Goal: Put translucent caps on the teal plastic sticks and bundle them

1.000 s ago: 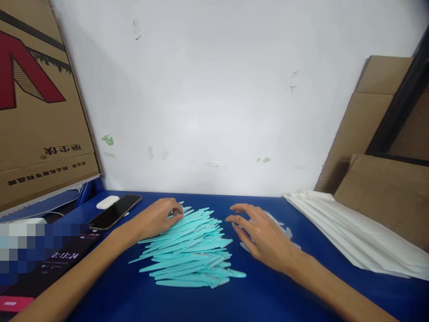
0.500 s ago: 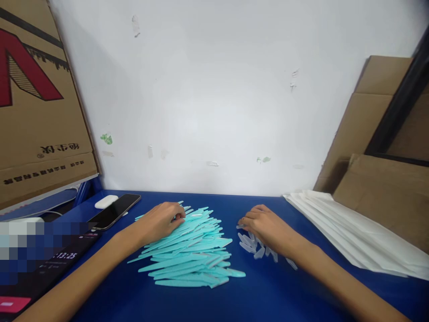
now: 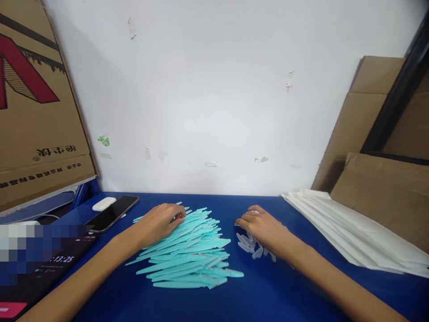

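A heap of turquoise eyebrow razors [image 3: 191, 255] lies fanned out on the blue table [image 3: 201, 304]. My left hand [image 3: 167, 219] rests on its upper left part, with fingers curled down and the thumb close to the index finger. Whatever its fingertips grip is hidden. Right of the heap is a small pile of clear plastic blade caps [image 3: 248, 243]. Over its far side is my right hand [image 3: 263, 226], fingers bent and closed, with the edge of a cap showing at the fingertips. The palm and forearm cover part of this pile.
A phone [image 3: 114, 213] and a white case [image 3: 104, 204] lie at the left, near a dark screen [image 3: 50, 268]. White paper sheets [image 3: 348, 232] are stacked at the right. Cardboard [image 3: 382, 201] leans behind them, and a printed carton [image 3: 40, 112] stands at the left.
The view has shifted slightly. My right hand has moved a little left and its fingers have shifted over the caps. My left hand stays on the razors.
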Demonstrator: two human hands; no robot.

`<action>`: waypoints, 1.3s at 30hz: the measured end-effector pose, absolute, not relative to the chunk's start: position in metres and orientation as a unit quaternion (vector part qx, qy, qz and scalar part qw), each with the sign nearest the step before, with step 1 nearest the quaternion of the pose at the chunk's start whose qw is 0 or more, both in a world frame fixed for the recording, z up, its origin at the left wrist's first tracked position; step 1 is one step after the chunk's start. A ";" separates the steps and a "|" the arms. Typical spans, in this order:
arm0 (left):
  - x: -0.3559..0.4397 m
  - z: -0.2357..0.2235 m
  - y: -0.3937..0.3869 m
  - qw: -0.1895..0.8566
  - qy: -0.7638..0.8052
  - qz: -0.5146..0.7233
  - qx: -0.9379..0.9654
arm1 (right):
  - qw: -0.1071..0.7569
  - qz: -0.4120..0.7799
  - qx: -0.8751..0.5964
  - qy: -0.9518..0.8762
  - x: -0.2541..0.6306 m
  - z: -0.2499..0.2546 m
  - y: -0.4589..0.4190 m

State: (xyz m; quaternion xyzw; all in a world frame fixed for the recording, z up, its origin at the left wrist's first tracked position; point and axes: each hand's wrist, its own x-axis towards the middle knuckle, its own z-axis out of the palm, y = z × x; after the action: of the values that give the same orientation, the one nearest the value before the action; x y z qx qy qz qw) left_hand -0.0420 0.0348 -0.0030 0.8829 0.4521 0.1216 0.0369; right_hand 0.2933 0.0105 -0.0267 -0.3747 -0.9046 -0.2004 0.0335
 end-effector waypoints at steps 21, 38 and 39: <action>-0.013 -0.015 0.011 -0.091 0.302 0.280 0.907 | 0.345 -0.072 -0.336 -0.873 0.272 -0.020 -0.012; 0.003 -0.018 -0.003 -0.127 0.202 0.339 0.910 | 0.343 -0.128 -0.300 -0.881 0.260 -0.027 -0.025; 0.001 -0.018 -0.001 -0.134 0.206 0.338 0.908 | 0.333 -0.144 -0.301 -0.882 0.259 -0.026 -0.025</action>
State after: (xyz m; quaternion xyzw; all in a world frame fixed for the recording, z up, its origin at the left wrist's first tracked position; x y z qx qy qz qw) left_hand 0.0011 -0.0013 -0.0180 0.9083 0.2063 0.3384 -0.1338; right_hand 0.2595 -0.0250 -0.0259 -0.3010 -0.8818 -0.1443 0.3332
